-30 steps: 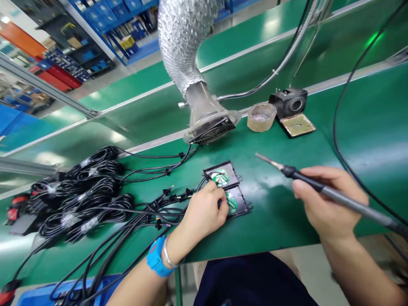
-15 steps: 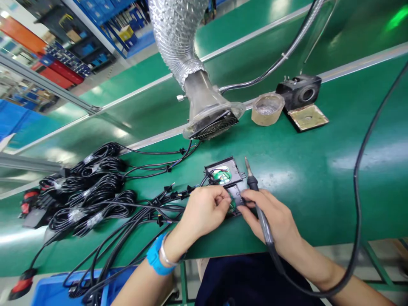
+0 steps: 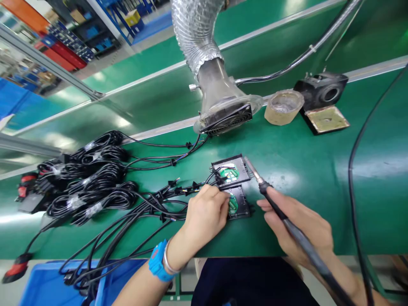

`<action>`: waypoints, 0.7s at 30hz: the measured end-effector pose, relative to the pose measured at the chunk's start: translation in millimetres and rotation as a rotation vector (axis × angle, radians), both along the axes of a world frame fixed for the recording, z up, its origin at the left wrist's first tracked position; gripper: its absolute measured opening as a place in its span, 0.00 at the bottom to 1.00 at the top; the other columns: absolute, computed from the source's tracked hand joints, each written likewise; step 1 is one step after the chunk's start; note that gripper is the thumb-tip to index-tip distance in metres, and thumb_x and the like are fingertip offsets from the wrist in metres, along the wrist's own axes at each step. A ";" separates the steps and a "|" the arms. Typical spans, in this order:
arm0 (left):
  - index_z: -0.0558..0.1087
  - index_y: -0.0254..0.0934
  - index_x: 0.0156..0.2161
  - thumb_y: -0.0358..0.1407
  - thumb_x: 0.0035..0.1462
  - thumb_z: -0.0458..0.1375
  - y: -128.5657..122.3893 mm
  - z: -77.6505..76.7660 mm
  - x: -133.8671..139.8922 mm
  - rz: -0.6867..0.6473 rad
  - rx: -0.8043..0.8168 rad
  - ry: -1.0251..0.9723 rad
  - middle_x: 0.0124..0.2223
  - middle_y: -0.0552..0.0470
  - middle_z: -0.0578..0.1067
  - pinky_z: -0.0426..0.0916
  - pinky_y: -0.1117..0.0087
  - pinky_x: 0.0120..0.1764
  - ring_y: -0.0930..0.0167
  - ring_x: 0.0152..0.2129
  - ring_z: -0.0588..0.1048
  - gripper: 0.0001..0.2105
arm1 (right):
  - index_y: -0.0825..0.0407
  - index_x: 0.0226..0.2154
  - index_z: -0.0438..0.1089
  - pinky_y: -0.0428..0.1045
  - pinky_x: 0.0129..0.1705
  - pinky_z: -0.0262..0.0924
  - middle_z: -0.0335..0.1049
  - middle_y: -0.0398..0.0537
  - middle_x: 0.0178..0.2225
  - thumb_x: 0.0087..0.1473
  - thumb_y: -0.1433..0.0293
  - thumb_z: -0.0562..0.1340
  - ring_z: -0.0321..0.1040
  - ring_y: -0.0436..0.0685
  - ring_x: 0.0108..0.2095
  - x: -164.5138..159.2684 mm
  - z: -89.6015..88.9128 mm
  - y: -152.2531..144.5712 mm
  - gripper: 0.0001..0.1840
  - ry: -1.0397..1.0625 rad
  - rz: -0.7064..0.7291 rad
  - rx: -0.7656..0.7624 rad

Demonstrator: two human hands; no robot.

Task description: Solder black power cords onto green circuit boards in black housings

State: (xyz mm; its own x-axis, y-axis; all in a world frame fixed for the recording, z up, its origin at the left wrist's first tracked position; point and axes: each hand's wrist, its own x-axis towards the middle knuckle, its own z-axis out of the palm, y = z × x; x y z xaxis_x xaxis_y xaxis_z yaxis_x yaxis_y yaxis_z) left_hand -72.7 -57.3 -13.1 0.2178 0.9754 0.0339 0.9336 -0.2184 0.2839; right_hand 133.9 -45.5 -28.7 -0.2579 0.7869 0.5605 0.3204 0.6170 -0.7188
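In my right hand is a soldering iron, held like a pen with its tip pointing up and left, beside the upper black plastic housing. That housing holds a round green circuit board with wires on it. Below lies a second black housing with another green circuit board. My left hand has its fingers closed at this lower housing's left side; what they pinch is hidden. Black cables run from the left towards both housings.
A fume extractor hood hangs over the bench. Behind on the right stand a tape-roll-like ring and a soldering iron stand with a sponge tray. Coiled cables lie left, above a blue bin.
My right hand has drawn back to the right, off the lower housing, with the soldering iron still in it. The left hand stays at the housing. The view has shifted slightly.
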 end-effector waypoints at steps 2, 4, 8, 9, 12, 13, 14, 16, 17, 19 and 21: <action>0.76 0.37 0.37 0.33 0.60 0.53 -0.3 -1.0 -0.5 0.013 -0.009 -0.032 0.30 0.51 0.72 0.66 0.67 0.32 0.68 0.31 0.68 0.09 | 0.54 0.55 0.65 0.48 0.33 0.67 0.71 0.51 0.38 0.51 0.79 0.61 0.70 0.53 0.34 6.3 9.2 1.0 0.27 0.000 0.022 0.024; 0.76 0.38 0.36 0.32 0.60 0.52 -1.1 -1.6 -0.6 0.009 -0.022 -0.053 0.30 0.51 0.73 0.66 0.68 0.32 0.68 0.31 0.68 0.09 | 0.55 0.49 0.70 0.48 0.27 0.64 0.69 0.50 0.32 0.50 0.79 0.61 0.67 0.52 0.29 8.7 16.5 0.6 0.21 -0.005 0.042 0.005; 0.76 0.39 0.37 0.32 0.60 0.52 -2.3 -2.4 -1.0 -0.005 -0.022 -0.085 0.30 0.51 0.73 0.65 0.68 0.31 0.69 0.31 0.68 0.09 | 0.57 0.39 0.71 0.47 0.22 0.60 0.66 0.47 0.24 0.47 0.79 0.59 0.62 0.50 0.22 5.0 20.5 -2.0 0.14 0.014 0.077 -0.015; 0.76 0.39 0.37 0.32 0.60 0.52 -2.4 -2.7 -1.1 -0.011 -0.019 -0.096 0.30 0.51 0.73 0.66 0.68 0.32 0.69 0.30 0.67 0.09 | 0.57 0.37 0.71 0.48 0.21 0.60 0.67 0.48 0.24 0.47 0.79 0.58 0.62 0.51 0.22 3.5 19.9 -2.4 0.13 0.011 0.082 -0.009; 0.76 0.38 0.37 0.31 0.61 0.51 -2.3 -3.9 -1.1 -0.020 -0.015 -0.112 0.30 0.51 0.73 0.66 0.68 0.32 0.69 0.30 0.67 0.10 | 0.56 0.36 0.71 0.47 0.22 0.60 0.67 0.48 0.24 0.48 0.79 0.57 0.63 0.51 0.22 -0.6 16.5 -2.3 0.12 -0.014 0.086 -0.012; 0.76 0.38 0.37 0.31 0.61 0.51 -2.2 -4.3 -1.0 -0.018 -0.013 -0.112 0.30 0.51 0.73 0.66 0.68 0.33 0.69 0.30 0.67 0.10 | 0.56 0.36 0.71 0.47 0.22 0.60 0.67 0.48 0.24 0.48 0.78 0.57 0.63 0.51 0.22 -1.7 15.1 -2.1 0.12 -0.017 0.083 -0.018; 0.76 0.38 0.37 0.31 0.61 0.52 -2.1 -4.6 -0.9 -0.016 -0.012 -0.111 0.30 0.51 0.73 0.67 0.68 0.33 0.69 0.30 0.67 0.10 | 0.55 0.36 0.71 0.47 0.22 0.61 0.67 0.47 0.24 0.48 0.78 0.56 0.63 0.51 0.22 -2.5 13.7 -1.9 0.12 -0.015 0.084 -0.025; 0.76 0.38 0.37 0.31 0.61 0.52 -1.9 -5.0 -0.8 -0.016 -0.011 -0.115 0.30 0.51 0.73 0.67 0.68 0.33 0.68 0.31 0.67 0.10 | 0.56 0.36 0.71 0.47 0.22 0.61 0.67 0.47 0.24 0.47 0.78 0.57 0.63 0.51 0.22 -3.2 10.4 -1.7 0.12 0.002 0.092 -0.031; 0.76 0.38 0.38 0.31 0.61 0.52 -1.8 -5.1 -0.8 -0.017 -0.010 -0.120 0.31 0.51 0.73 0.67 0.67 0.34 0.68 0.31 0.67 0.09 | 0.56 0.36 0.71 0.48 0.23 0.61 0.66 0.47 0.24 0.47 0.79 0.57 0.63 0.51 0.22 -3.2 8.9 -1.8 0.13 0.012 0.100 -0.034; 0.76 0.38 0.38 0.31 0.61 0.51 -1.8 -5.2 -1.0 -0.019 -0.008 -0.128 0.31 0.51 0.73 0.67 0.67 0.34 0.68 0.31 0.68 0.09 | 0.57 0.36 0.71 0.48 0.23 0.60 0.65 0.48 0.24 0.46 0.79 0.58 0.62 0.51 0.23 -2.6 6.5 -1.9 0.13 0.023 0.122 -0.043; 0.75 0.38 0.38 0.31 0.61 0.51 -1.9 -5.3 -1.1 -0.019 -0.004 -0.130 0.30 0.51 0.72 0.68 0.67 0.34 0.69 0.31 0.67 0.09 | 0.58 0.36 0.71 0.48 0.23 0.59 0.65 0.48 0.25 0.45 0.79 0.58 0.62 0.51 0.23 -1.8 5.9 -1.7 0.13 0.018 0.150 -0.056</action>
State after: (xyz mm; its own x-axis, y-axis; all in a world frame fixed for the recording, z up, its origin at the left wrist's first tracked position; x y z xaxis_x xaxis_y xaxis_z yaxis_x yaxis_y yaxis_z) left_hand -73.8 -59.2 -18.4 0.2301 0.9714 0.0592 0.8847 -0.2341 0.4030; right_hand 132.1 -47.2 -22.8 -0.3648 0.7705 0.5228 0.2145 0.6159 -0.7580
